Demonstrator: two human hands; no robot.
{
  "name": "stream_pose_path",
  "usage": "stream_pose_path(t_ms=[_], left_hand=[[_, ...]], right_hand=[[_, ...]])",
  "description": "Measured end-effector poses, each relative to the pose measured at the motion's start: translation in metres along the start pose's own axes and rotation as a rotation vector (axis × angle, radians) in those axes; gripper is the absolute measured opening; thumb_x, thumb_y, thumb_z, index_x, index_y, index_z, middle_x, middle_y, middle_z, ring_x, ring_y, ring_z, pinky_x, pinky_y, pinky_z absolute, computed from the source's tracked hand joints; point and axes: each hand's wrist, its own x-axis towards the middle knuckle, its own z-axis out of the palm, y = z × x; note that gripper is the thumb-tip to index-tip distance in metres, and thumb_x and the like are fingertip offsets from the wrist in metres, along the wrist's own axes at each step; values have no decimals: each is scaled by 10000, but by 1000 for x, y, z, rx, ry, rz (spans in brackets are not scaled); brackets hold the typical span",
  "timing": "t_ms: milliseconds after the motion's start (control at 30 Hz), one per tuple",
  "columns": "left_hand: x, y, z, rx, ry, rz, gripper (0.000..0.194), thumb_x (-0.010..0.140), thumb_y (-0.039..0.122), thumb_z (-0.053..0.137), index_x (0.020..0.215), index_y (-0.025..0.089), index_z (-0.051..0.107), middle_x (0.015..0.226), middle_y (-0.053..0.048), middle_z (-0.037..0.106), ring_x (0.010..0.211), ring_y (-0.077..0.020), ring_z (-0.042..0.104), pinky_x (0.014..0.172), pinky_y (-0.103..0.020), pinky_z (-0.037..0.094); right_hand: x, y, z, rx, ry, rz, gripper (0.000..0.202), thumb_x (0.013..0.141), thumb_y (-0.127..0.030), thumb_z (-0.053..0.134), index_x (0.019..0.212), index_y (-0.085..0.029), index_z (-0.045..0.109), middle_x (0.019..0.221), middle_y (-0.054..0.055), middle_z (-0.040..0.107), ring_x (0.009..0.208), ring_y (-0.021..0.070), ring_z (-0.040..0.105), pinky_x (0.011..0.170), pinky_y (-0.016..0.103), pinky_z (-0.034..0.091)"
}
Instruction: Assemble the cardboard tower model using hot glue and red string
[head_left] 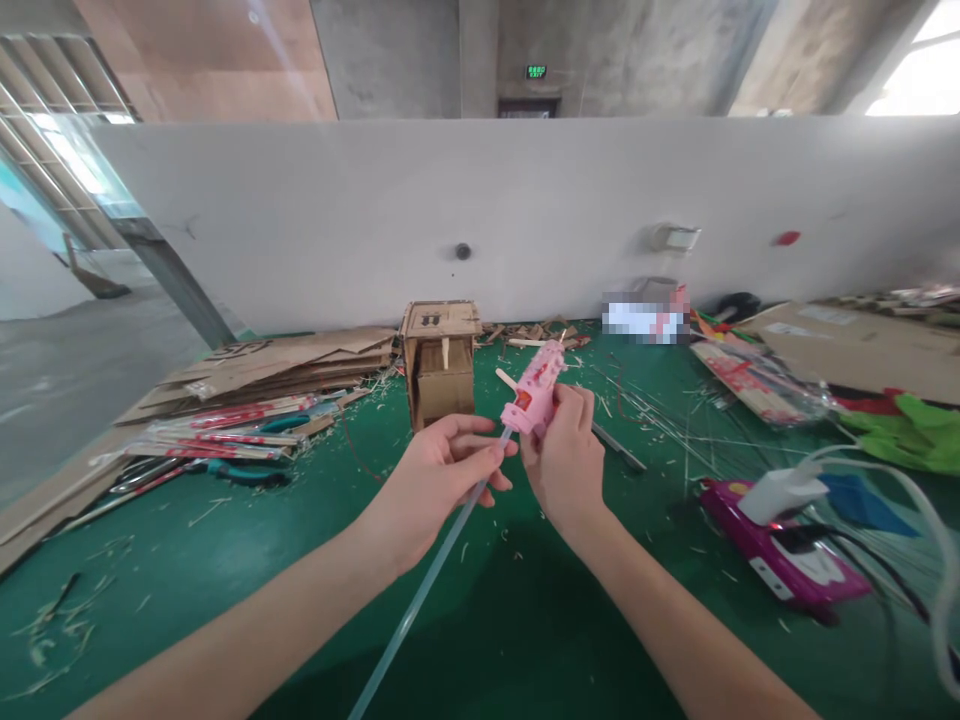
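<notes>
A pink hot glue gun (pixel 537 388) is tilted up in my right hand (pixel 568 462), whose fingers wrap round its handle. From its rear end a long translucent glue stick (pixel 427 585) runs down toward the bottom of the view. My left hand (pixel 450 470) pinches this stick between thumb and fingers, close behind the gun. Just beyond my hands stands a small cardboard box (pixel 442 390) with a short wooden piece sticking out of its front. A pale wooden stick (pixel 507 378) shows beside the gun; whether it touches the gun I cannot tell.
Flat cardboard sheets (pixel 300 362), packaged sticks (pixel 247 430) and teal-handled pliers (pixel 247 473) lie at left. A magenta power strip (pixel 787 560) with plugs and cables sits at right. Thin clear rods (pixel 679 430) and shavings litter the green table (pixel 315 620). A white partition (pixel 360 220) stands behind.
</notes>
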Motion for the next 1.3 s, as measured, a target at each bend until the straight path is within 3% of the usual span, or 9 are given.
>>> stream_pose_path(t_ms=[267, 433, 567, 700, 800, 1000, 1300], left_hand=[[4, -7, 1, -37, 41, 29, 282, 802, 194, 710, 1032, 158, 551, 960, -72, 685, 652, -108, 632, 508, -221, 473], [5, -6, -1, -24, 100, 39, 315, 782, 171, 725, 1046, 169, 553, 919, -43, 649, 687, -126, 663, 569, -244, 516], [5, -5, 0, -38, 128, 66, 294, 794, 141, 703, 1037, 171, 539, 867, -7, 609, 693, -120, 670, 616, -247, 540], [4, -9, 0, -10, 13, -15, 170, 851, 270, 671, 896, 148, 561, 845, -21, 611, 721, -133, 678, 639, -259, 555], [3, -12, -1, 53, -75, -57, 267, 856, 375, 661, 778, 140, 558, 743, -8, 593, 634, -120, 654, 610, -257, 545], [5, -16, -3, 63, -56, 51, 265, 860, 396, 648, 795, 154, 562, 665, 17, 583, 527, -97, 603, 514, -225, 486], [2, -14, 1, 56, -64, 7, 248, 922, 347, 566, 813, 125, 574, 691, -3, 620, 578, -92, 627, 560, -206, 484]], right_hand=[[0, 5, -1, -70, 23, -102, 458, 780, -231, 475, 1219, -175, 355, 1175, 188, 517, 743, 247, 627, 491, 317, 442], [-1, 8, 0, -167, 74, -259, 454, 782, -185, 483, 1222, -166, 371, 1168, 186, 558, 787, 236, 639, 588, 316, 486], [-1, 6, -1, -152, 73, -257, 439, 794, -191, 481, 1220, -140, 389, 1166, 197, 564, 738, 225, 629, 553, 311, 469], [1, 8, -3, -138, 72, -206, 425, 787, -189, 469, 1204, -150, 395, 1163, 185, 556, 737, 222, 626, 524, 301, 449], [2, 9, -4, -143, 74, -203, 425, 787, -194, 459, 1202, -156, 379, 1156, 186, 550, 757, 236, 626, 525, 309, 455], [-1, 5, -2, -121, 68, -225, 391, 813, -212, 445, 1192, -149, 369, 1131, 191, 554, 732, 237, 625, 504, 313, 460], [-1, 8, 0, -88, 10, -215, 416, 782, -195, 448, 1190, -160, 379, 1144, 173, 542, 783, 240, 627, 490, 296, 450]])
